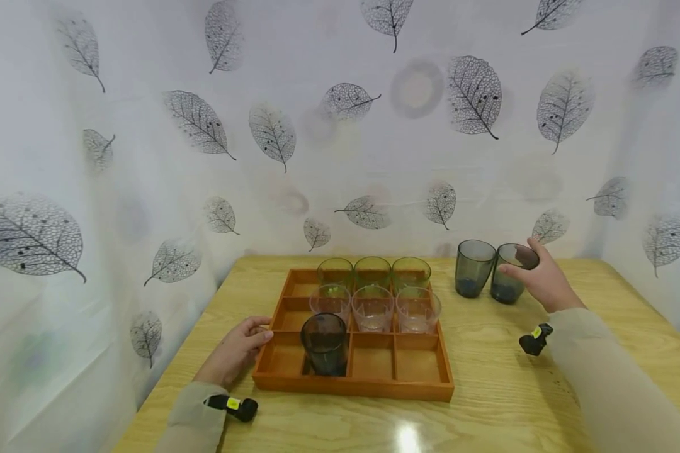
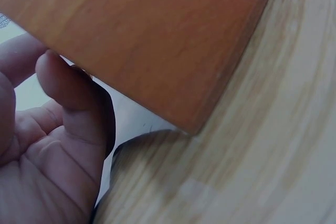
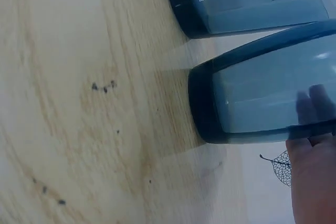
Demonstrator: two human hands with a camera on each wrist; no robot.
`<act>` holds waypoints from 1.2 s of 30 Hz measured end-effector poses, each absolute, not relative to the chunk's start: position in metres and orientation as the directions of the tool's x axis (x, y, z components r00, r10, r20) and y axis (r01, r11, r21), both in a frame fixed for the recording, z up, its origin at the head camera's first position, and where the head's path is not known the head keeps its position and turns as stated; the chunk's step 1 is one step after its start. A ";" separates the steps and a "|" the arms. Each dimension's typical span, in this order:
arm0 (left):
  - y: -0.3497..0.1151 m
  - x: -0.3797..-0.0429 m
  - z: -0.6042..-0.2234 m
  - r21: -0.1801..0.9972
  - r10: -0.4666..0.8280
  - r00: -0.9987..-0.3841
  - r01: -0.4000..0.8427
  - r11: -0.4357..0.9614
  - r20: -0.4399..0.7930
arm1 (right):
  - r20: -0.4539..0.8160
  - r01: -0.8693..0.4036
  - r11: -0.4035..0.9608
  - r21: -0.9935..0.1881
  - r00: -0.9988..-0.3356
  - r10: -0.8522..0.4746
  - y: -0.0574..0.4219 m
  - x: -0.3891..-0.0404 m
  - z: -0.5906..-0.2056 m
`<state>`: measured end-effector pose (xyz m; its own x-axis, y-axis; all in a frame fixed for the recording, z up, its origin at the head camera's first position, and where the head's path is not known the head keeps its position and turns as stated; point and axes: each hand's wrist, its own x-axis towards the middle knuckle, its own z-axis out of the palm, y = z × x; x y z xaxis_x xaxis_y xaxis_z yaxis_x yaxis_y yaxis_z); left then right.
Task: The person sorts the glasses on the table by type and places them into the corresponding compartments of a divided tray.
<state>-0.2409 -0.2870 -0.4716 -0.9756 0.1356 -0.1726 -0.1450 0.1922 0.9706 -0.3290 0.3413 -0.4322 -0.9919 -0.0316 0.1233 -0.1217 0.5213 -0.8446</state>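
My right hand (image 1: 544,283) holds a smoky grey glass (image 1: 507,286) at the table's right, thumb on its near side and fingers round the far side. In the right wrist view, fingers show through the wall of this glass (image 3: 262,93). Close on its left stands a matching grey glass (image 1: 475,267). My left hand (image 1: 236,349) touches the left side of a wooden compartment tray (image 1: 351,387) with relaxed fingers. In the left wrist view, its fingertips lie against the edge of the tray (image 2: 147,51). Another dark grey glass (image 1: 325,346) sits in the tray's front row.
Green-tinted glasses (image 1: 373,274) fill part of the tray's back row, clear glasses (image 1: 373,311) part of the middle row. The tray lies on a wood-grain table (image 1: 487,390). A leaf-patterned curtain (image 1: 340,157) hangs behind the table and along its sides.
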 end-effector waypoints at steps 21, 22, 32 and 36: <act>-0.288 -0.243 -0.471 0.973 0.131 -0.980 -0.122 0.195 -0.149 | 0.080 -0.081 0.622 -0.779 -0.996 -0.029 0.337 -0.308 -0.426; -0.288 -0.243 -0.471 0.972 0.132 -0.980 -0.122 0.199 -0.150 | 0.082 -0.084 0.622 -0.779 -0.996 -0.033 0.337 -0.306 -0.427; -0.287 -0.242 -0.473 0.974 0.139 -0.980 -0.110 0.200 -0.140 | 0.106 -0.115 0.623 -0.774 -0.993 -0.051 0.334 -0.284 -0.427; -0.287 -0.243 -0.475 0.973 0.131 -0.981 -0.116 0.198 -0.144 | 0.095 -0.113 0.640 -0.760 -0.994 -0.062 0.329 -0.274 -0.423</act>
